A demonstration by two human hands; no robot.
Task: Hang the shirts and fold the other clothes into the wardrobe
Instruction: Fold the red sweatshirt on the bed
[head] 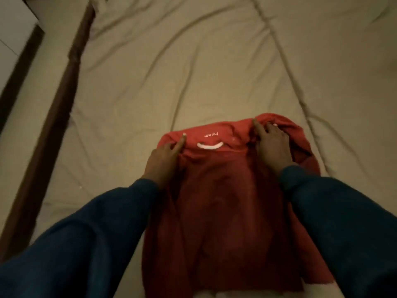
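Spread flat on a wrinkled beige bed sheet (193, 72): a red garment (223, 201), long axis running from the near edge of the view straight away from the wearer, neck end at the far side. Inside the neck, a white hanging loop (210, 145) and a small line of white print (211, 135), too blurred to read and appearing upside down from here. Hem end at the bottom of the view, partly cut off by the picture's edge. Bunched and rumpled at the far right shoulder, smoother on the left.

Left hand (164, 161) at the garment's far left corner, palm down, fingers (180, 145) extended and close together, pressing on or pinching the cloth edge beside the neck; actual grip not clear, since the underside is hidden. Right hand (271, 145) on the far right shoulder, fingers (256, 127) spread and laid over the gathered fabric, fingertips sunk into the folds; whether merely pressing or holding, impossible to tell. Both forearms in dark blue sleeves (343, 222), flanking the garment on either side.

Along the left, a dark brown wooden bed rail (43, 158) running diagonally, with pale floor (12, 52) beyond it.
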